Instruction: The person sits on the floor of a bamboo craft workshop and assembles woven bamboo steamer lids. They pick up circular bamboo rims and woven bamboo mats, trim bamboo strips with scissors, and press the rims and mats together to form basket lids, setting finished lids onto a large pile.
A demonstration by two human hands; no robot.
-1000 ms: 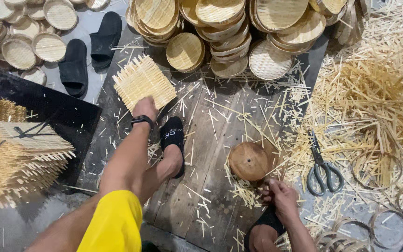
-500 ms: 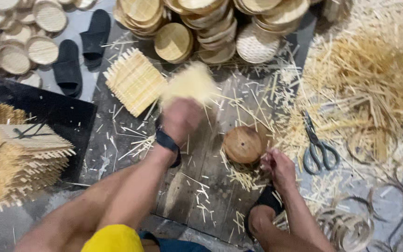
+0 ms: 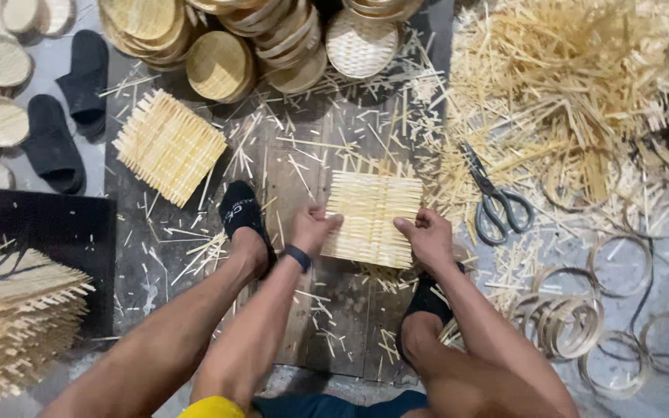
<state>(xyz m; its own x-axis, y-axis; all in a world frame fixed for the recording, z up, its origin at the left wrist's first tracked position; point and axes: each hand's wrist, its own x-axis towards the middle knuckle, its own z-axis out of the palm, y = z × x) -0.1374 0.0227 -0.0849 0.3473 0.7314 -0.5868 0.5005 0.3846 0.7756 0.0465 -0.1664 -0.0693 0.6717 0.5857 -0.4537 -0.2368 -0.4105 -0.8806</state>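
Left hand (image 3: 313, 228) and right hand (image 3: 427, 236) grip a square woven bamboo mat (image 3: 371, 217) by its side edges, fingers (image 3: 404, 226) curled narrow around it, over the wooden floor board (image 3: 288, 170). Scissors (image 3: 493, 203) lie right; round woven lids (image 3: 218, 66) stacked far.

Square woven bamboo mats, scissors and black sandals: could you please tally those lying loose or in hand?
Square woven bamboo mats: 2, one held by the left hand and right hand, one lying flat
Grey-handled scissors: 1
Loose black sandals: 2
Total: 5
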